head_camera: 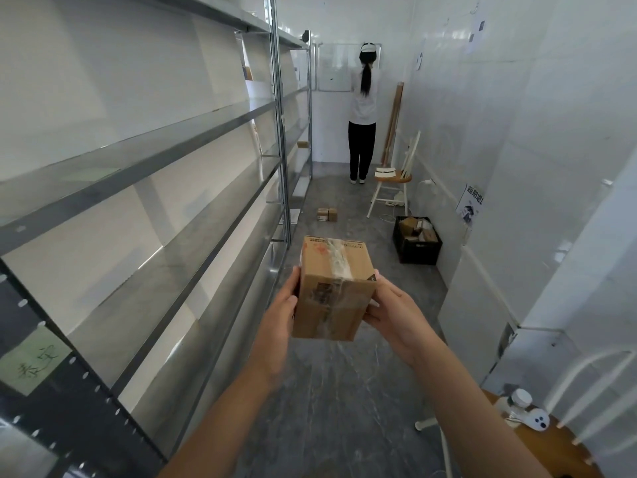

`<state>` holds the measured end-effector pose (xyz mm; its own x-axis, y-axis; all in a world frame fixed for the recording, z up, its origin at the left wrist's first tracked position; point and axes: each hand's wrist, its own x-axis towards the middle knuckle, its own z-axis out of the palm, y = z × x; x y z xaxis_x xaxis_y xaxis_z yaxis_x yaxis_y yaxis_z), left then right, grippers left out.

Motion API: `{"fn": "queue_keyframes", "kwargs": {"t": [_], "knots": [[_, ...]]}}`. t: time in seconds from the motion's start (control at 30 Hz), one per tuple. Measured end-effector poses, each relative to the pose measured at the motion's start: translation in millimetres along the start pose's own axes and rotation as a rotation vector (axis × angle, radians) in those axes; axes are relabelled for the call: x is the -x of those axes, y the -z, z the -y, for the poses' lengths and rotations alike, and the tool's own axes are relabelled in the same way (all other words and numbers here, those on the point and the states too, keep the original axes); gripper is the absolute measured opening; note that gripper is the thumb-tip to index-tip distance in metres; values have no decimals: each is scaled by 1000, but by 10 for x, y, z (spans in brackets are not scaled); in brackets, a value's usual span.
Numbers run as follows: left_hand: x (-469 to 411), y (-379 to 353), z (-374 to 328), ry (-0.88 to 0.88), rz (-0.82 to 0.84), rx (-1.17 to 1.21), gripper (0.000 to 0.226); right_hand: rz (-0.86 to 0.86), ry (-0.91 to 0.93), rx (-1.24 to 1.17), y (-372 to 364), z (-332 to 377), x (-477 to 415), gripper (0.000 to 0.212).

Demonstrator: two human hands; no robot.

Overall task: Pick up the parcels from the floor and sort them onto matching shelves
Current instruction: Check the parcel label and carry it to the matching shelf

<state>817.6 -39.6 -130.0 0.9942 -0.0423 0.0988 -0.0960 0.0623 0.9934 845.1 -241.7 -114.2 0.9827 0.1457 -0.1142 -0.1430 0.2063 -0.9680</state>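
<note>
Cardboard parcel (332, 294) between fingers (293, 281) of left hand (277, 319) and right hand (394, 315)

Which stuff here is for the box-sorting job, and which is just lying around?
For the job: parcel held by left hand and right hand; two small boxes on the floor; black crate of boxes; metal shelves.

Just lying about: wooden chair; white camera; wall poster; leaning planks.

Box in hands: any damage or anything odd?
Minor only. The clear tape across the top of the box is wrinkled and bunched, and the dark label on its front looks scuffed. No crushed corners visible.
</note>
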Motion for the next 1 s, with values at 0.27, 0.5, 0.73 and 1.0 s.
{"fn": "queue_keyframes", "kwargs": {"t": [0.27, 0.5, 0.73, 1.0], "knots": [[-8, -46, -42, 6, -141, -34, 36, 42, 96, -15, -16, 7, 100, 41], [11, -78, -81, -66, -93, -44, 44, 41, 133, -15, -12, 26, 70, 41], [45, -41, 101, -66, -46, 4, 71, 102, 160, 82, -44, 17, 69, 43], [8, -55, -38, -110, 14, 25, 70, 68, 224, 139, -6, 53, 75, 43]]}}
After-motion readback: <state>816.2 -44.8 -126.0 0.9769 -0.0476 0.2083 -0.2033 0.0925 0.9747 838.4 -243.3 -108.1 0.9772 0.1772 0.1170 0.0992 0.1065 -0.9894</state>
